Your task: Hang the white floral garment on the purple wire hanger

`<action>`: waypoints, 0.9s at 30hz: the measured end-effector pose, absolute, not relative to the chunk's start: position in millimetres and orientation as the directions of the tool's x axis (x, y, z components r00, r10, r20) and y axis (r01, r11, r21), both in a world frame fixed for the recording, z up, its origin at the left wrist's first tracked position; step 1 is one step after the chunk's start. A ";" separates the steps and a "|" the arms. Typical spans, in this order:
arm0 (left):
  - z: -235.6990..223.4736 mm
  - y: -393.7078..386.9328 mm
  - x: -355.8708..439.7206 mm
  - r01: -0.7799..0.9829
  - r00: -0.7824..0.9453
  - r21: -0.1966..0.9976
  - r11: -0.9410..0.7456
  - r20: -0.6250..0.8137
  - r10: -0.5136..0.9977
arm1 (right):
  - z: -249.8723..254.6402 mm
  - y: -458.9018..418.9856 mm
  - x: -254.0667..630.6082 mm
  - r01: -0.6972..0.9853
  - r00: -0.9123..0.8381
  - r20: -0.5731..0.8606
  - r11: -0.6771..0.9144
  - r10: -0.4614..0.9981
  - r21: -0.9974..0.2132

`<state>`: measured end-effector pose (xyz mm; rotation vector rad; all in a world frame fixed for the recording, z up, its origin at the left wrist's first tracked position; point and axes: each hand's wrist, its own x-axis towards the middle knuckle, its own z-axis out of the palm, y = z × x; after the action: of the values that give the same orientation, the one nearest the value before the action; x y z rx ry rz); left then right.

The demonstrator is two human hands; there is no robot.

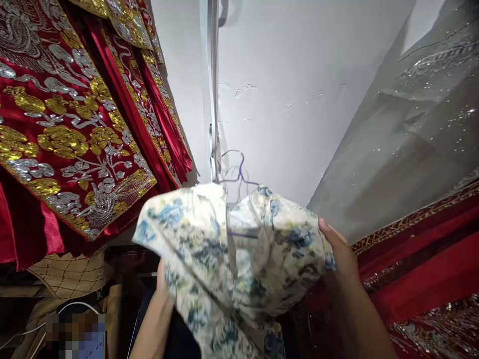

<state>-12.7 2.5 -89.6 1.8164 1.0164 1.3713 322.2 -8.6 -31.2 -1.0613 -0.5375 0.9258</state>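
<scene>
A cream floral dress or top (202, 254) with blue and yellow flowers hangs on a purple wire hanger (240, 172). The hanger's hook rises above the open neckline, in front of the white wall. At the garment's left side is my left hand (164, 279), its fingers mostly hidden behind the cloth. My right hand (337, 242) grips the right sleeve edge, the thumb lying along the fabric and the other fingers behind it. The lower part of the garment runs out of view at the bottom.
Red cloth with gold and silver sequin embroidery (75, 129) hangs at the left. A clear plastic cover (407, 124) and red sequined fabric (441, 279) fill the right. A wooden chair (114, 319) and a lit screen (92, 344) are at lower left.
</scene>
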 end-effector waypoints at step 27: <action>-144.6 -55.7 3.8 -0.312 -0.105 0.928 0.205 -0.248 0.963 | -141.1 -60.9 165.7 0.097 -0.232 -0.135 -0.115 0.963 -0.989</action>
<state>3.8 -55.7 -144.6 0.7478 1.1830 1.2653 165.7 -60.9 -141.1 -1.2425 -1.3875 1.4427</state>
